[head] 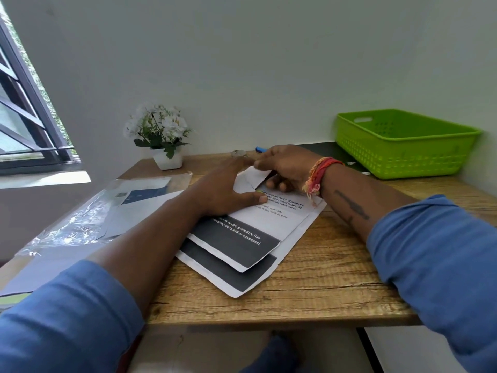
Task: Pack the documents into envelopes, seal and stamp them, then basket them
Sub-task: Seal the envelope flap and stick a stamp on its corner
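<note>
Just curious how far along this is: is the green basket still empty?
It looks empty: the green basket shows only bare perforated walls, though its near wall hides part of the floor. The printed sheets lie on the table.

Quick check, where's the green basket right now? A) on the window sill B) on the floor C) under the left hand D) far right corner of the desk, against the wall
D: the green basket sits at the desk's far right corner by the wall, apart from both hands.
</note>
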Demonstrator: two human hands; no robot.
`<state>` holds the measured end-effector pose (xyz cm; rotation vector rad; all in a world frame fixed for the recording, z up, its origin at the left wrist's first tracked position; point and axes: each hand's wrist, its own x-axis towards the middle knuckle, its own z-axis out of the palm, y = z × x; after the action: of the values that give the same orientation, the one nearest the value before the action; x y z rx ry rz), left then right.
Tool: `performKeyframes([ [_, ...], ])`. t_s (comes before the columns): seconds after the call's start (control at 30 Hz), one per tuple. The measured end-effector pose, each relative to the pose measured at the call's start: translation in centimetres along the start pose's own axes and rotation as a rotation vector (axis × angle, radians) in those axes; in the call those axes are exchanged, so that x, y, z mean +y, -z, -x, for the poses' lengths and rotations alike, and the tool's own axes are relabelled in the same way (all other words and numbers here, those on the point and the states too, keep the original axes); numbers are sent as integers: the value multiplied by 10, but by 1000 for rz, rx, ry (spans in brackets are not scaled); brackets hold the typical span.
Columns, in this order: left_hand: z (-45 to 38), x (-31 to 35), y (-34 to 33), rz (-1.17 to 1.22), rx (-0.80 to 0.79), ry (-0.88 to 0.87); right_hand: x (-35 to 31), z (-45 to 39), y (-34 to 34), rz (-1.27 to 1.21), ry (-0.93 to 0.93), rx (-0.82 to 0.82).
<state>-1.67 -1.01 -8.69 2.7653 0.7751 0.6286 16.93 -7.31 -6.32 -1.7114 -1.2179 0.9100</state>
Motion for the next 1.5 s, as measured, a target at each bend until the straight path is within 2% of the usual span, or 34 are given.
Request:
performKeyframes([
  [0.1, -1, -1, -1, -34, -9, 38, -1, 1, 7, 136, 45, 219],
  [0.17, -2, -2, -3, -48, -14, 57, -1, 1, 10, 105, 69, 318],
  [0.23, -1, -1, -4, -49, -5, 56, -1, 4, 9, 85, 55, 268],
  [0.33, 1, 0, -4, -35, 5, 50, -3, 10, 4, 145, -2, 78],
  [0.4, 1, 0, -4, -27, 11, 53, -4, 11, 0, 98, -15, 39],
  [0.6, 2, -5, 4, 11, -23, 105, -3, 12, 6, -84, -78, 102],
  [0.8, 4, -4, 4, -19, -32, 109, 0, 7, 7, -255, -111, 74],
  [1.0, 1, -8, 0, -23, -8, 89, 1, 7, -3, -84, -46, -1],
  [1.2, 1, -8, 0, 1, 25, 53, -3, 3, -3, 71, -60, 153],
  [1.3, 0, -6, 0, -19, 29, 40, -1, 3, -3, 61, -57, 167],
  [1.5, -1, -7, -1, -29, 48, 23, -3, -1, -10, -4, -109, 75],
])
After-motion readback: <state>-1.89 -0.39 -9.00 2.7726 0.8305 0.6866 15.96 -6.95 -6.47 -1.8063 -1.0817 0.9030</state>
